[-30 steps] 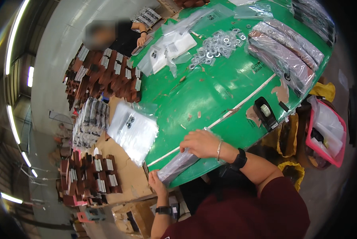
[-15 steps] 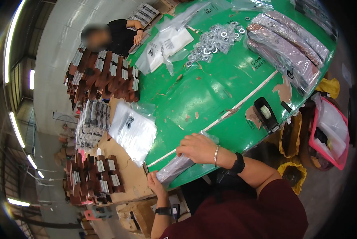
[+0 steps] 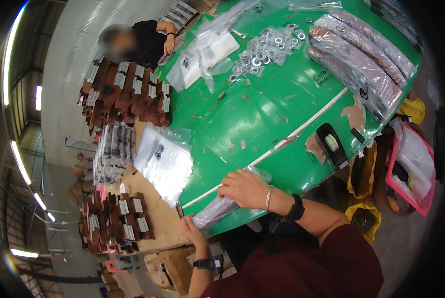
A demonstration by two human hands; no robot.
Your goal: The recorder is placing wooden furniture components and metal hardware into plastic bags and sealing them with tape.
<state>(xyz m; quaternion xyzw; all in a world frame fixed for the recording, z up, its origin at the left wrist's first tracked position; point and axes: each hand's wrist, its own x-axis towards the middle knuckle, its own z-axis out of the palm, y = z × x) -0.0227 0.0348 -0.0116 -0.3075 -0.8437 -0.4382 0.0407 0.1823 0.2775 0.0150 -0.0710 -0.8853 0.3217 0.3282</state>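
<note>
1. The clear-plastic-wrapped parcel [image 3: 211,214] lies along the near edge of the green tabletop [image 3: 262,124], its long axis running roughly from 8 o'clock to 2 o'clock.
2. At its 8 o'clock end, the left hand [image 3: 194,232] has its fingers closed in a pinch on the wrapping, by the tabletop's corner.
3. The right hand [image 3: 247,191] lies palm down across the upper part, fingers bent over it; whether they grip or only press cannot be told. Loose clear film shows past this hand, towards 2 o'clock.
4. A pale strip [image 3: 309,121] runs just beyond the parcel, nearly parallel to it.
5. The near edge passes close on the parcel's 5 o'clock side, leaving a narrow margin.
6. Wider room opens towards 12 o'clock, a green stretch reaching to the bagged metal rings [image 3: 269,52].
7. A stack of clear plastic bags [image 3: 165,161] bounds the 10 o'clock side; a black tape dispenser [image 3: 333,145] stands at 2 o'clock.
</note>
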